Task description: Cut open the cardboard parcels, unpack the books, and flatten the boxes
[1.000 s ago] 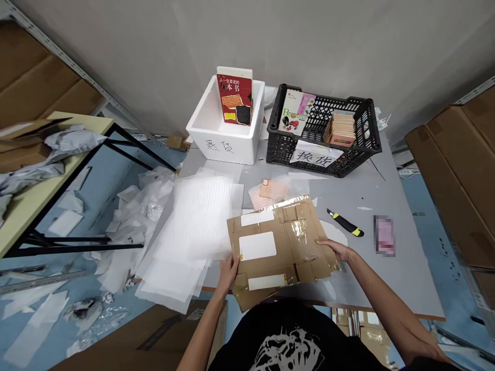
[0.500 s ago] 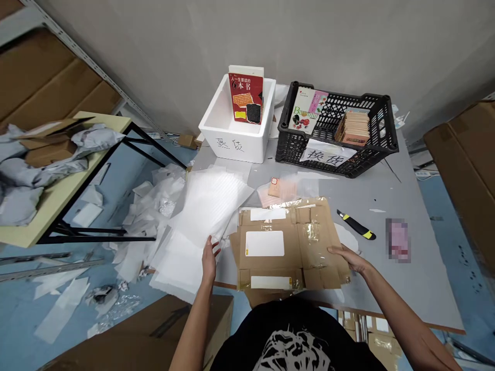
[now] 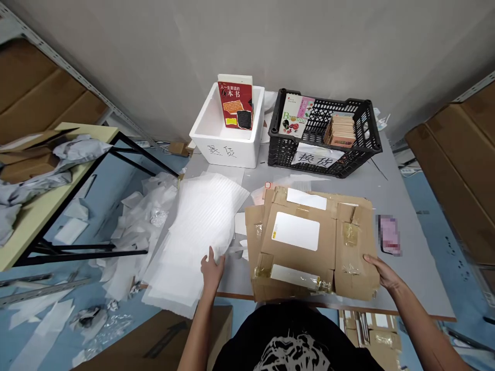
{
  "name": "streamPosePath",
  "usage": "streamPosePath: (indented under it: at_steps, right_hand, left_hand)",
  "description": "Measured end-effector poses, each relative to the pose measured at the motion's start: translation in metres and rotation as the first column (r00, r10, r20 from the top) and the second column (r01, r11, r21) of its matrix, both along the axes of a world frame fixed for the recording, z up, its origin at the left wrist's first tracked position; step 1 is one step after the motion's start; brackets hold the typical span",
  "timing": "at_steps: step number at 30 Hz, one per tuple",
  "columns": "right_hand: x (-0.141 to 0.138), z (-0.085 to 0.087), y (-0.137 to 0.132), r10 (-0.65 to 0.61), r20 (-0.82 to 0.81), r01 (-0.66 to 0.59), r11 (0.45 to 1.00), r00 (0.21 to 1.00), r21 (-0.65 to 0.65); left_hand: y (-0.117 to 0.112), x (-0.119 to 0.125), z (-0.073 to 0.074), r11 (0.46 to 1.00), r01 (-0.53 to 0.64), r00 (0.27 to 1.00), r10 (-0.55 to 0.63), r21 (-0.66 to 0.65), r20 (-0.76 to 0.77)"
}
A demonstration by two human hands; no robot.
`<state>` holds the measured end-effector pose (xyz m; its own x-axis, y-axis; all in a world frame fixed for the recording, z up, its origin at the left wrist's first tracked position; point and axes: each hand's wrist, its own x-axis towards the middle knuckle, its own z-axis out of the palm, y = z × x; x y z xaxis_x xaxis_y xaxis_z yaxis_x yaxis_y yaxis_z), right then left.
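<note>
Two hands we see: our right hand [image 3: 382, 272] lies spread on the corner of a flattened cardboard box [image 3: 305, 242] on the grey worktop [image 3: 419, 273]; our left hand [image 3: 212, 273], half open, touches white foam sheets [image 3: 193, 237]. Beside the box, one blurred pink item [image 3: 390, 235] we cannot make out.
</note>
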<state>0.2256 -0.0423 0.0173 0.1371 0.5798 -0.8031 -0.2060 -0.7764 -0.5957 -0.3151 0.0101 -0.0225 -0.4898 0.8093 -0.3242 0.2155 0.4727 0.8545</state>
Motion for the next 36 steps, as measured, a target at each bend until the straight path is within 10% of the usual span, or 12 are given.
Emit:
streamPosePath:
  at_steps: [3,9,18,25,36]
  right_hand:
    - [0.002,-0.003,-0.015,-0.058,0.003,0.058,0.998,0.998,0.004]
    - [-0.008,-0.007,-0.035,-0.117,0.007,0.117,0.993,0.993,0.031]
    - [-0.037,0.001,-0.044,-0.288,-0.101,0.301,0.943,0.952,0.144]
    - [-0.048,0.014,-0.057,-0.391,-0.133,0.41,0.895,0.911,0.176]
    - [-0.033,0.042,-0.109,-0.551,-0.059,0.548,0.804,0.833,0.229]
  left_hand:
    - [0.004,0.028,0.05,0.996,0.078,0.988,-0.07,0.049,-0.14]
    - [0.046,0.106,0.117,0.917,0.359,0.863,-0.398,0.176,0.311]
    - [0.08,0.137,0.085,0.774,0.629,0.777,-0.621,0.073,-0.107]
    - [0.074,0.133,0.063,0.732,0.669,0.729,-0.68,0.127,0.079]
    - [0.02,0.15,0.084,0.626,0.774,0.569,-0.754,0.094,0.329]
